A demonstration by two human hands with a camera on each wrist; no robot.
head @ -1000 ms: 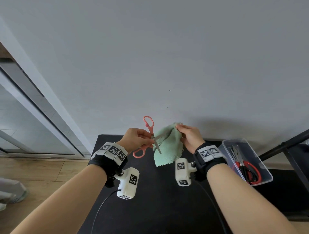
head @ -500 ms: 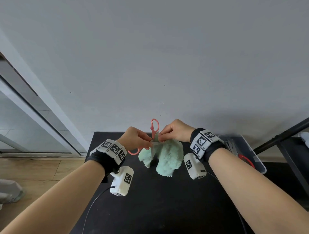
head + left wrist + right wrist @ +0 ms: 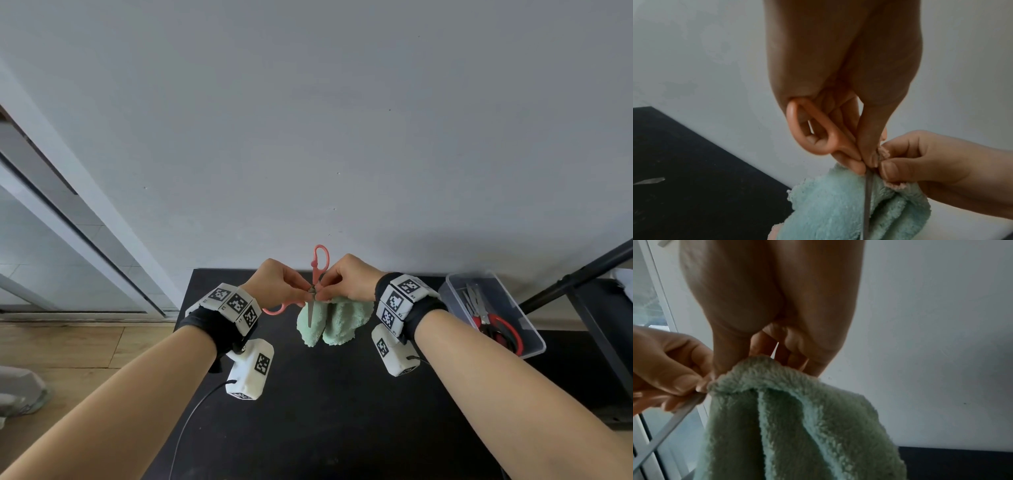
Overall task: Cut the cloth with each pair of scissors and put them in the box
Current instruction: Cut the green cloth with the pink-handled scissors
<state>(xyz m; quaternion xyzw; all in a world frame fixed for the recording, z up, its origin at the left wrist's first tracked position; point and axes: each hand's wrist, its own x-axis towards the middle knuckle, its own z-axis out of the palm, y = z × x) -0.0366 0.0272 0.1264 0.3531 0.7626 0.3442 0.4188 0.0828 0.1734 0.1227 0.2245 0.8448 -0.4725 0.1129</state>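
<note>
Black table [image 3: 342, 428] against a grey wall. Left hand [image 3: 274, 284] grips the scissors [image 3: 317, 274], blades down in the cloth [image 3: 337, 323]. Right hand [image 3: 349, 277] pinches the cloth's top edge. Box [image 3: 534, 346] at right holds other scissors.

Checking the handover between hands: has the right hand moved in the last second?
Yes. The right hand has shifted left, away from the box, and now meets the left hand at the scissors.

Fluffy cloth [image 3: 337, 322], glossy plastic scissors [image 3: 320, 260] w/ metal blades, matt table [image 3: 342, 411].
</note>
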